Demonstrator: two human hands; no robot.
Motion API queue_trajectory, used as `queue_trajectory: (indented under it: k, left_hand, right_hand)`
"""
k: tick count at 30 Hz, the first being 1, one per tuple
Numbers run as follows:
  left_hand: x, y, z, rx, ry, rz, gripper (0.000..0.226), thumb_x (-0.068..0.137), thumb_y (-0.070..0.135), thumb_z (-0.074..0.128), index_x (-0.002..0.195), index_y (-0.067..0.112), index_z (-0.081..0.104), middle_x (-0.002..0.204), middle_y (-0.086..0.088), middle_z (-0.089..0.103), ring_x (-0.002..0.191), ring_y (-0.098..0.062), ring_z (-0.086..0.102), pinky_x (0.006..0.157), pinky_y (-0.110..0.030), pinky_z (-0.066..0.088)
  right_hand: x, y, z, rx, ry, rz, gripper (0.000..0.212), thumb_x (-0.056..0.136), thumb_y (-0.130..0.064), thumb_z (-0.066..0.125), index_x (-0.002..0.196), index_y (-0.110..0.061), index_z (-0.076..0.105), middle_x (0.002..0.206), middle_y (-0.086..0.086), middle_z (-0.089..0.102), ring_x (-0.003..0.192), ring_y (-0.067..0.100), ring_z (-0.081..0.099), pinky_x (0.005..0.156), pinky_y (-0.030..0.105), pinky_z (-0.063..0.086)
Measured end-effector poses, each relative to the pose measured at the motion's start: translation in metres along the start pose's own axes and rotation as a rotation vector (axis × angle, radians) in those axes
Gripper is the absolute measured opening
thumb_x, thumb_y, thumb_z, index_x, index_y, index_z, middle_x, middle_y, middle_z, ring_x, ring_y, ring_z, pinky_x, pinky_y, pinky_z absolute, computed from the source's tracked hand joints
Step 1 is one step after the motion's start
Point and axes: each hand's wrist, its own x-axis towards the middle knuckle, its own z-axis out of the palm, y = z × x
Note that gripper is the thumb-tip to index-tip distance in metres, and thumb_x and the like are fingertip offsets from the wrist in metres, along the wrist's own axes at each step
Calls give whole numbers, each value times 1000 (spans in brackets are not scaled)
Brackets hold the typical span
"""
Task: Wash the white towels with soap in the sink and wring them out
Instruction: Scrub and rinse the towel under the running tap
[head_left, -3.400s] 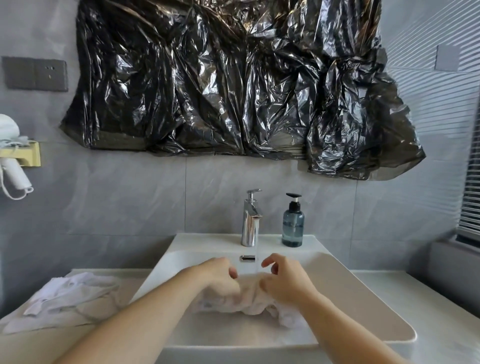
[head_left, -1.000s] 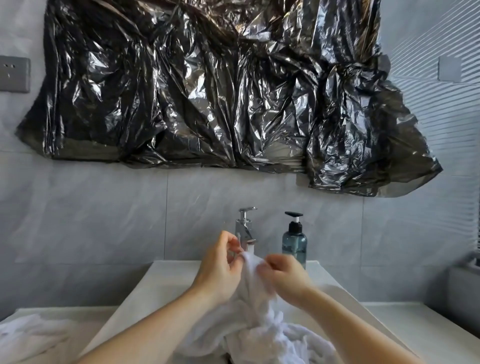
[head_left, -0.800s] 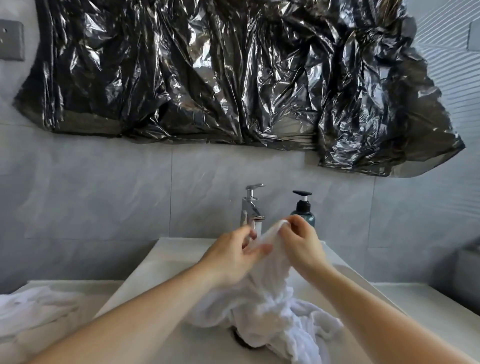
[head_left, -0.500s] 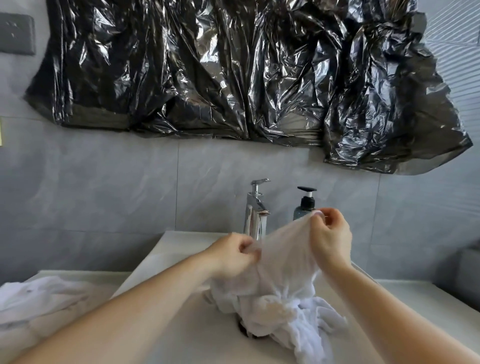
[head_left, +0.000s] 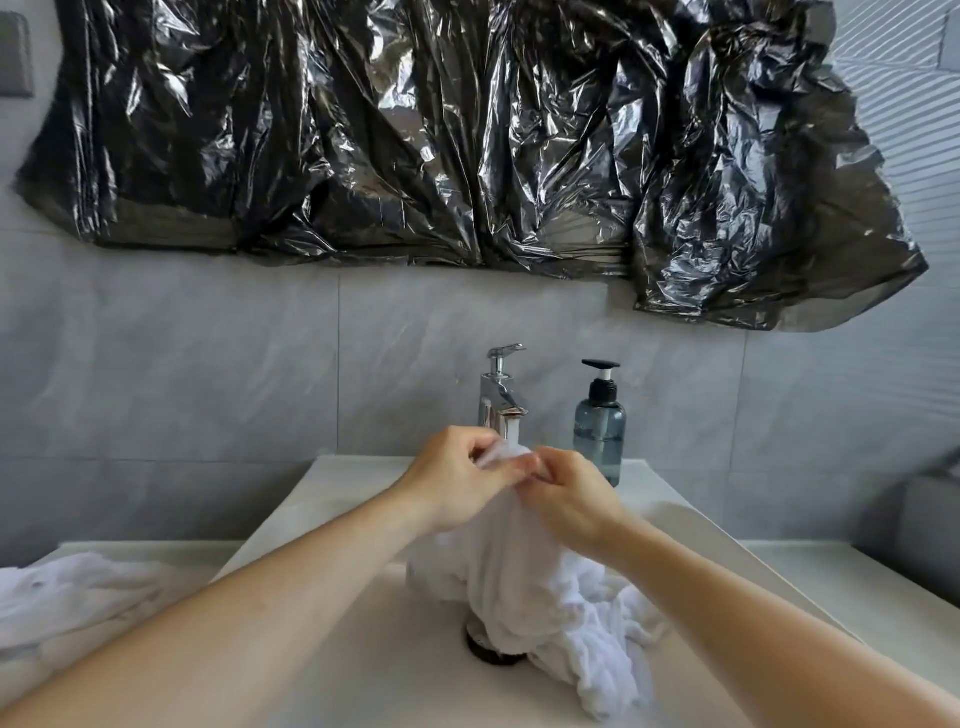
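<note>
While both hands' fingers (head_left: 480, 457) pinch towel (head_left: 524, 582).

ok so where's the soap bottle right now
In the head view the soap bottle stands on the back ledge of the sink, right of the faucet and just behind the right hand.

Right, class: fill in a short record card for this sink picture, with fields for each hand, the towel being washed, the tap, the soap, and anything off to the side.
left hand: grips the top of the towel
right hand: pinches the same bunched top, touching the left
white towel: held up, lower part trailing over the drain in the sink
faucet: chrome, behind the hands; water flow unclear
soap dispenser: blue-grey pump bottle right of the faucet
second towel: crumpled on the counter, left
wall: black plastic sheet
</note>
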Motion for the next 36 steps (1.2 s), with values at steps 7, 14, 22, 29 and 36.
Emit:
queue_trajectory:
  k: [7, 14, 22, 29, 36]
  left_hand:
    - [-9, -11, -10, 101, -270, -209, 38, 69, 49, 87, 87, 23, 66, 78, 15, 70, 71, -6, 58, 67, -30, 47]
    - [-7, 9, -3, -422, -134, -421, 18, 102, 8, 50, 99, 11, 68, 85, -11, 67, 76, -25, 63, 70, -32, 49]
    - [-1, 16, 2, -484, 107, -469, 17, 97, 10, 46, 95, 12, 62, 67, -4, 53, 46, -20, 49, 46, -23, 36]
    - [13, 18, -12, -461, 339, -280, 19, 86, 29, 74, 83, 11, 72, 82, 4, 64, 80, -15, 56, 69, -28, 44]
    - [9, -11, -27, 383, 203, -283, 58, 103, 49, 55, 61, 11, 43, 66, -7, 51, 70, -32, 47, 60, -37, 33]
  right_hand:
    - [6, -3, -33, 260, 410, 202, 23, 97, -19, 54, 80, -14, 68, 69, -6, 60, 68, 12, 53, 61, 28, 44]
    - [0, 8, -39, 175, 271, 328, 26, 96, -27, 52, 80, -8, 60, 68, -1, 51, 64, 19, 47, 59, 31, 37]
    - [-4, 5, -27, 26, 222, 252, 39, 100, -25, 52, 63, -18, 45, 61, -3, 48, 55, 13, 42, 43, 18, 30]
    - [-6, -2, -31, 27, 406, 174, 44, 93, -32, 60, 58, -14, 39, 50, -11, 34, 54, 13, 31, 47, 27, 25]
    - [-8, -3, -28, -113, 268, 206, 46, 88, -36, 61, 55, -14, 39, 49, -8, 35, 52, 17, 33, 47, 29, 27]
